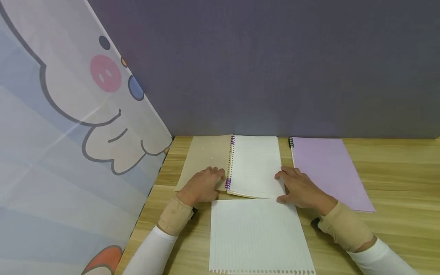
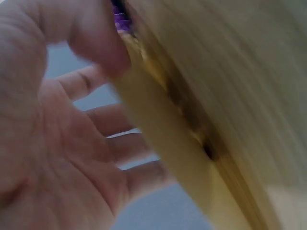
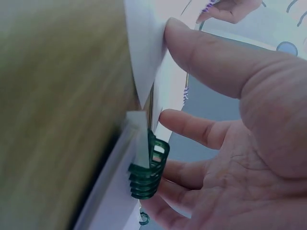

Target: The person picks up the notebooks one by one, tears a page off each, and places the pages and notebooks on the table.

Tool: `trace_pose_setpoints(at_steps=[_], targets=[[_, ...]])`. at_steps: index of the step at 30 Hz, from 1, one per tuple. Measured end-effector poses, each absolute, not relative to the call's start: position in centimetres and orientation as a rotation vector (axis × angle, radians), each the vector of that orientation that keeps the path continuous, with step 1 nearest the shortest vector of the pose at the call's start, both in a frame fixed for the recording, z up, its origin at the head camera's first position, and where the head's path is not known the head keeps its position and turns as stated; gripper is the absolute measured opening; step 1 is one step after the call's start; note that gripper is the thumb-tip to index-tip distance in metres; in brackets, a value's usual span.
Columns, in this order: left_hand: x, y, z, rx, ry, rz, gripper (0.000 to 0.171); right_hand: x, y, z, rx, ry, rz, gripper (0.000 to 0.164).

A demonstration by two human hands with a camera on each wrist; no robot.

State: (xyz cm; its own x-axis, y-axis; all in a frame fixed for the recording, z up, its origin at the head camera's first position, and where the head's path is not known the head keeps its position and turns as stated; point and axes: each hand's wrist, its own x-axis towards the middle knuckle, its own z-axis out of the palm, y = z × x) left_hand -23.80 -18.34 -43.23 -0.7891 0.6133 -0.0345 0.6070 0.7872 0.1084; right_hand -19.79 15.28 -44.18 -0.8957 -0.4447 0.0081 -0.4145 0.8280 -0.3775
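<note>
A spiral notebook lies spread on the table, its tan cover [image 1: 206, 152] at left and its lined white page [image 1: 256, 164] at right, joined by a purple coil [image 1: 228, 184]. My left hand [image 1: 203, 185] rests over the cover's lower part, fingers spread and thumb by the lower edge. Nearer me lies a loose lined sheet [image 1: 256, 236], with its torn, holed edge towards me. My right hand [image 1: 300, 189] has its thumb at the sheet's far right corner. Its fingers touch down by the page's right edge, and the right wrist view shows them spread apart.
A purple notebook [image 1: 330, 172] with a dark green coil [image 3: 148, 172] lies at right, partly behind my right hand. A grey panel [image 1: 261, 68] stands along the table's back edge. A cartoon-printed cloth [image 1: 62, 198] hangs at left. Wooden tabletop [image 1: 405, 191] extends to the right.
</note>
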Motion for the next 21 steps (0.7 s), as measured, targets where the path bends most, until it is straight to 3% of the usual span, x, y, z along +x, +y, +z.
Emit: trace_pose_setpoints(at_steps=[8,17,21], targets=[[-24.3,-19.2,-42.8,0.989,2.889,0.185,0.059,-19.7,15.2,-44.1,-0.720,2.948,-0.534,0.061],[-24.6,-21.7,-41.7,0.780,2.917,0.053,0.076,-19.9,15.0,-44.2,-0.736,2.959,-0.510,0.060],[-24.6,-23.3,-40.3,0.712,2.953,0.131,0.074,-19.9,15.0,-44.2,-0.740,2.958,-0.508,0.060]])
